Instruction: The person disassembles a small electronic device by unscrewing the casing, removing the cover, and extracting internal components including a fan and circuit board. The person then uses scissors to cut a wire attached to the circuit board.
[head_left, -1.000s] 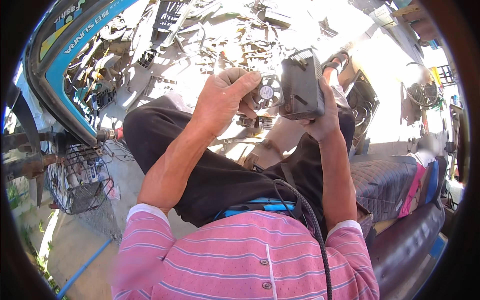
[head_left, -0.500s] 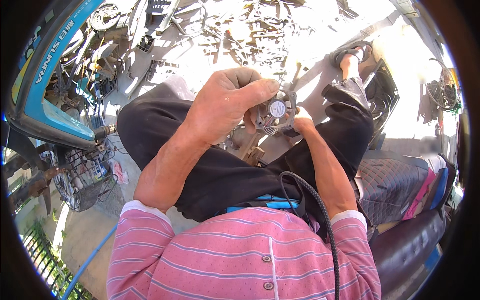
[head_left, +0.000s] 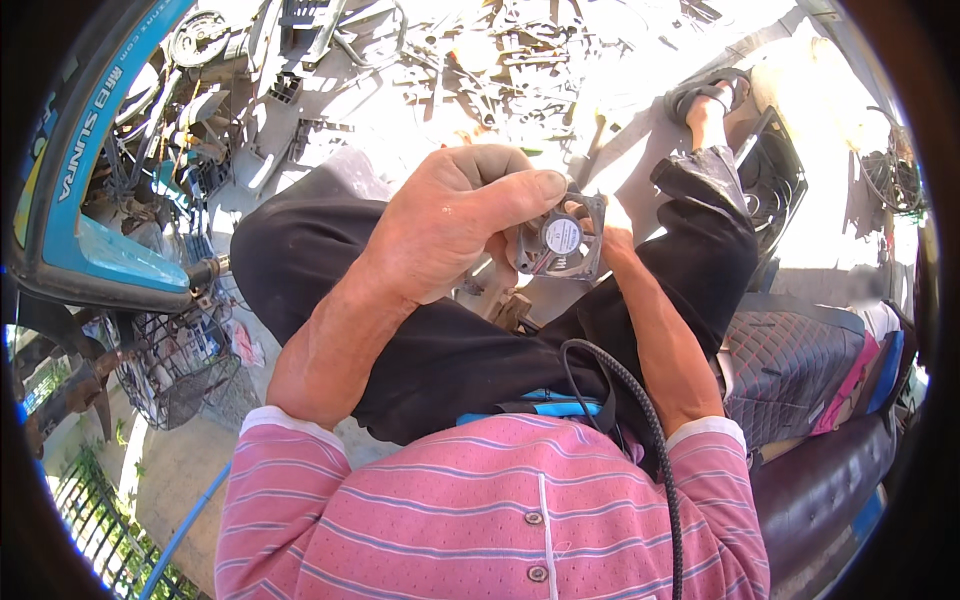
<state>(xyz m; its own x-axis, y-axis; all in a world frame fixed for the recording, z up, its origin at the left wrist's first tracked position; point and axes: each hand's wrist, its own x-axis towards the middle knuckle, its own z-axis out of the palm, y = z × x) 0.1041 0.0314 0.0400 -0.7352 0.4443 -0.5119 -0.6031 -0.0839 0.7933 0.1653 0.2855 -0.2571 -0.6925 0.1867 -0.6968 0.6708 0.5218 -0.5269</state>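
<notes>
A small square cooling fan with a dark frame and a pale round label at its hub is held up in front of me, above my lap. My left hand is closed on its left upper edge, thumb laid along the top and the other fingers curled, partly hidden. At the fan's right side is my right hand, smaller in view and partly behind the frame. Its fingers are bent against the fan, with some of the tips hidden.
Scrap metal parts lie scattered over the sunlit ground ahead. A blue vehicle panel rises at left, above a wire basket. Right of me are a quilted cover and a dark padded seat. A black braided cord hangs down my front.
The fan has turned a little and moved slightly right and down, showing more of its face. My right hand has risen along its right side. My left hand keeps its grip.
</notes>
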